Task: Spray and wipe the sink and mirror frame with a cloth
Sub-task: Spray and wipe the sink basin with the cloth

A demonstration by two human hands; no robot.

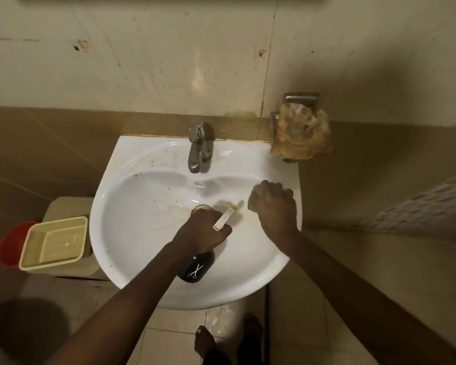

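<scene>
White ceramic sink [148, 248] is being wiped: the right hand [274, 206] is pressing a bunched pale cloth [252, 202] on its right slope. The left hand [204, 231] is gripping a black spray bottle [195, 268]. Overlapping strokes toward the drain would probably be working best.

White sink [148, 259], brown-stained; cloth [253, 201] pressed on right basin slope.

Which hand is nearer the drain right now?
Left. The left hand, gripping the spray bottle, sits right over the drain, partly covering it. The right hand, holding the cloth, is off toward the sink's right side.
</scene>
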